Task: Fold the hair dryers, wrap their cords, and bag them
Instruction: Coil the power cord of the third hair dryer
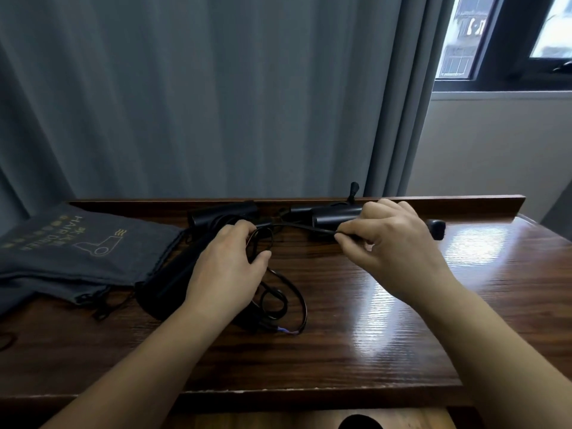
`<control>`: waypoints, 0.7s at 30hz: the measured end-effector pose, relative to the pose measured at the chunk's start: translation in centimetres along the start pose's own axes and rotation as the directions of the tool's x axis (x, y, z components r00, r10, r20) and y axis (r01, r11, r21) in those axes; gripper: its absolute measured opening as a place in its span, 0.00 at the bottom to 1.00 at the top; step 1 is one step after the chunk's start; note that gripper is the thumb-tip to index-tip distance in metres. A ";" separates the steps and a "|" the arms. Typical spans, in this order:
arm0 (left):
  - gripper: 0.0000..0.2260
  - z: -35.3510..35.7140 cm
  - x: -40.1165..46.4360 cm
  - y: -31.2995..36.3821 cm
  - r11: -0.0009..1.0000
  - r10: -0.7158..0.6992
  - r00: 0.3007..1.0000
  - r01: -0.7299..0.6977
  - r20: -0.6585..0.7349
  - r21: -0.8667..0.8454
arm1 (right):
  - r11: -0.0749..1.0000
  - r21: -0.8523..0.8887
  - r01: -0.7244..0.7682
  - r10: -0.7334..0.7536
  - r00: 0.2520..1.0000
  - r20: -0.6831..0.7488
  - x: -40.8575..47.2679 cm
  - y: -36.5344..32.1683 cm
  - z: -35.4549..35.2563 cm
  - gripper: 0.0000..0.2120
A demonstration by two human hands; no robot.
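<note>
In the middle of the frame, the left hand (230, 267) holds loops of black cord (280, 300). The right hand (391, 243) pinches the cord beside a hair dryer (335, 216) on the worktop (402, 335). It looks like the wrapping step; next comes more winding, then the grey bag (77, 246) at the left.

Grey drawstring bag (77, 243) reads "HAIR DRYER" in gold beside a dryer icon; adjacent Chinese characters illegible.

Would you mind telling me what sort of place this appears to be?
Probably a hotel room or bedroom: a glossy dark wooden desk beneath long grey curtains, a window, and grey drawstring hair-dryer bags.
</note>
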State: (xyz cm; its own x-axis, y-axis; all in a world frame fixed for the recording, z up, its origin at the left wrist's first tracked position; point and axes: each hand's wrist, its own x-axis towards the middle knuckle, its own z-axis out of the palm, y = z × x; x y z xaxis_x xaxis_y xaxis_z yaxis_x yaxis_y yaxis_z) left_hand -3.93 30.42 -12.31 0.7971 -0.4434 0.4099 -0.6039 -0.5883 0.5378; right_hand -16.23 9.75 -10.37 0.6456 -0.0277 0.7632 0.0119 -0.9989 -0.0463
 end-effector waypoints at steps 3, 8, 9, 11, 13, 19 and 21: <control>0.13 0.0 -0.1 0.0 1.000 -0.016 1.000 0.017 -0.021 0.013 | 0.994 -0.112 0.003 0.001 0.999 0.034 -0.2 0.1 -0.2 0.10; 0.16 0.4 -0.7 0.8 0.988 0.073 0.997 -0.068 -0.036 0.136 | 0.990 -0.138 -0.011 0.018 0.999 0.048 -0.2 -0.3 -0.6 0.09; 0.17 0.4 -0.8 1.0 0.982 0.092 0.995 -0.084 -0.040 0.171 | 0.990 -0.142 -0.008 0.016 0.998 0.054 -0.1 -0.5 -0.5 0.10; 0.17 0.3 -0.9 1.3 0.969 0.115 0.992 -0.102 -0.044 0.223 | 0.990 -0.144 0.000 0.008 0.998 0.057 0.0 -0.8 -0.5 0.10; 0.17 0.2 -1.0 1.5 0.958 0.132 0.990 -0.117 -0.039 0.261 | 0.994 -0.113 -0.008 0.012 0.999 0.035 0.0 -1.0 -0.6 0.10; 0.19 0.5 -1.1 1.9 0.948 0.164 0.987 -0.155 -0.006 0.277 | 0.994 0.099 -0.044 0.043 0.999 0.012 0.0 -2.5 -1.0 0.14; 0.20 0.7 -1.4 2.1 0.952 0.186 0.982 -0.183 0.010 0.246 | 0.995 0.091 -0.033 0.029 0.998 0.052 0.0 -3.0 -0.6 0.13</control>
State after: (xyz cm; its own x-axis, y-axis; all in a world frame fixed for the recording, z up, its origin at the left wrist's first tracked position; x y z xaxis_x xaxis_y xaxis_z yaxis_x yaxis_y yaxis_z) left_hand -6.30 29.30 -12.26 0.6708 -0.5521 0.4952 -0.7198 -0.6454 0.2556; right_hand -16.70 12.69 -9.84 0.6843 -0.0542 0.7272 0.0596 -0.9897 -0.1298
